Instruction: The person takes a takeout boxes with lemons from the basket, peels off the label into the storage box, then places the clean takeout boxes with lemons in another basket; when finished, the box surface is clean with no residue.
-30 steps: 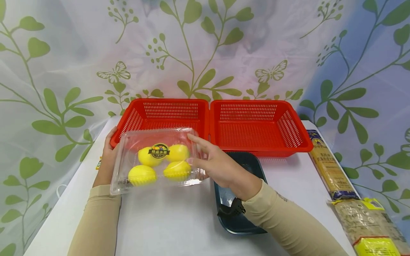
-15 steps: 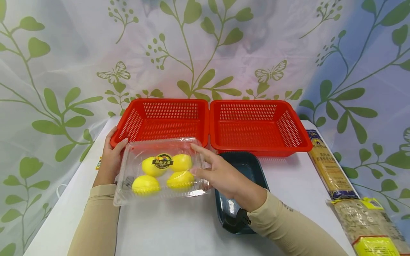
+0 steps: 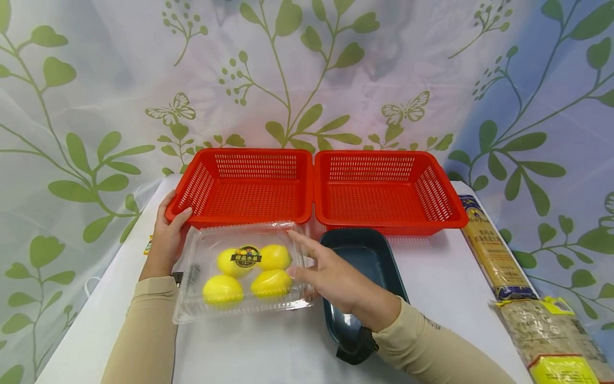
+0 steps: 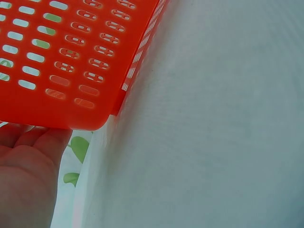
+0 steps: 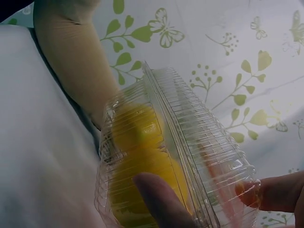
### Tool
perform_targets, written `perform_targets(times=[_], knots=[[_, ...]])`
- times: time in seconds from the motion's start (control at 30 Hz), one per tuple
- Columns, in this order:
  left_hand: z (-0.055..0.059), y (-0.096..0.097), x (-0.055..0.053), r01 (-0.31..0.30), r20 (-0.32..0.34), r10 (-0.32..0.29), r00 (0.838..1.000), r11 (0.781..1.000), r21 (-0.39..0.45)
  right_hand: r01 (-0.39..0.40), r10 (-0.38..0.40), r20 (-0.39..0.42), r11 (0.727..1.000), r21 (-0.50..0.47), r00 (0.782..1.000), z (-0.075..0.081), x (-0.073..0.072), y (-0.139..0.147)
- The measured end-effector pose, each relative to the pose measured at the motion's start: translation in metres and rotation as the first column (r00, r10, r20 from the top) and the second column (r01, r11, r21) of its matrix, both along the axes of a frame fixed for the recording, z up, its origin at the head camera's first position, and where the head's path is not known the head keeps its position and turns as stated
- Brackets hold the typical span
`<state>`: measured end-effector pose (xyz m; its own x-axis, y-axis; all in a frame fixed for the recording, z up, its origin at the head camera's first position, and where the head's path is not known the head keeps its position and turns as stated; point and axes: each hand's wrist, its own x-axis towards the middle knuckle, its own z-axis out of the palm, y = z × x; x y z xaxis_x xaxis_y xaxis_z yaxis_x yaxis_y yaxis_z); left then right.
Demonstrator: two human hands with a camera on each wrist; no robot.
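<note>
My right hand (image 3: 338, 274) holds a clear plastic fruit box (image 3: 192, 288) by its right end, thumb on one side and fingers on the other. Inside are several yellow lemons (image 3: 223, 289), and a black fruit label (image 3: 245, 257) sits on the lid. In the right wrist view the thumb lies across the ribbed wall in front of the lemons (image 5: 137, 126). My left hand (image 3: 168, 229) grips the front left corner of the left red basket (image 3: 259, 216), its fingers up against the rim in the left wrist view. The box partly overlaps the left forearm's wrist strap.
A second red basket (image 3: 388, 220) stands right beside the first. A dark tray (image 3: 369, 256) lies under the right hand. Bagged pasta (image 3: 496, 250) and a bag of grain (image 3: 542, 325) line the right table edge. A patterned curtain (image 3: 336, 80) hangs behind.
The fruit box has come down and toward me, shifting slightly right with my right hand, uncovering the left basket's front. My left hand stays at the basket corner, its thumb now showing.
</note>
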<state>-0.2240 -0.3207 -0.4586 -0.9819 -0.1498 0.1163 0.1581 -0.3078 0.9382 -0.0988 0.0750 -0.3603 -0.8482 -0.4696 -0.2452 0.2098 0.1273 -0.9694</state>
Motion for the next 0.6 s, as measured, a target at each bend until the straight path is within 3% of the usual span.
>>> perform_targets(times=[0.6], knots=[[-0.002, -0.002, -0.001, 0.01, 0.003, -0.01, 1.0, 1.0, -0.016, 0.003, -0.002, 0.055, 1.0, -0.008, 0.998, -0.022, 0.003, -0.004]])
